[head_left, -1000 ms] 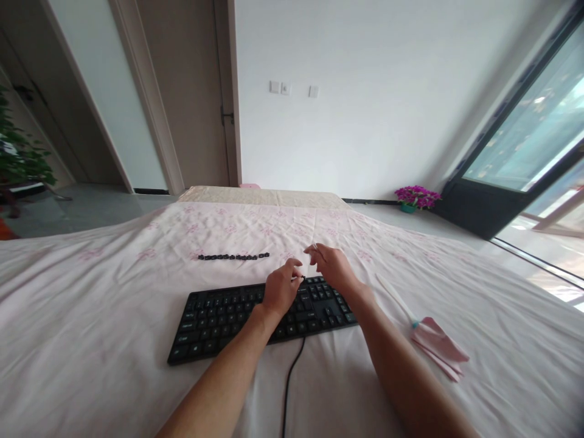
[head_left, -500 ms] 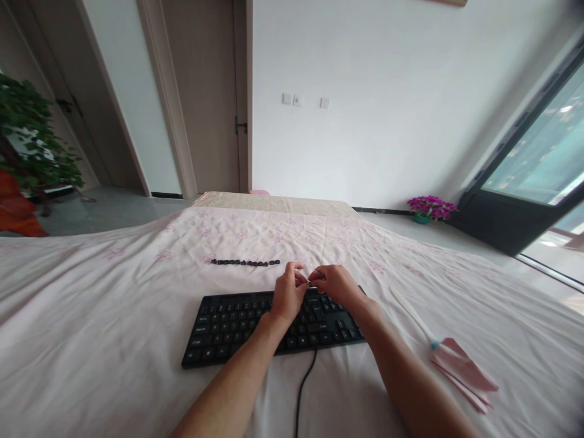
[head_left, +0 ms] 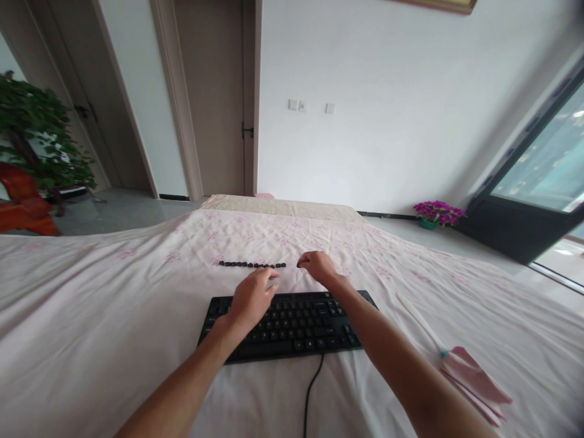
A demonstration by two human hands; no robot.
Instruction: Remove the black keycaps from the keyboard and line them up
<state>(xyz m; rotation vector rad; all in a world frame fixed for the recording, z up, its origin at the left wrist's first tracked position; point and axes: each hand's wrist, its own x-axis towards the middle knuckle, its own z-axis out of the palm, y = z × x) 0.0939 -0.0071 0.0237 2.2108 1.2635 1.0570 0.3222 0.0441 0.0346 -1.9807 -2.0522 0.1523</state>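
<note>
A black keyboard (head_left: 292, 347) lies across the pink sheet, its far left part hidden behind my left arm. Over its upper left side hovers my left hand (head_left: 253, 295), fingers apart and holding nothing. Beyond the keyboard, a row of small black keycaps (head_left: 249, 264) is lined up on the cloth. My right hand (head_left: 317, 264) is at the right end of that row, its fingertips pinching a single black keycap (head_left: 299, 264) at the sheet, a short gap from the others.
A black cable (head_left: 311, 389) runs from the keyboard toward me. To the right lie a pink cloth (head_left: 477, 380) and a thin white stick (head_left: 420, 322) with a blue end. The floral bedsheet (head_left: 137, 340) is wrinkled. Purple flowers (head_left: 438, 213) stand on the floor beyond.
My hands have parted. The right moved from the keyboard's back edge to beside the keycap row with a keycap; the left drew back to the left and opened. The view shifted slightly.
</note>
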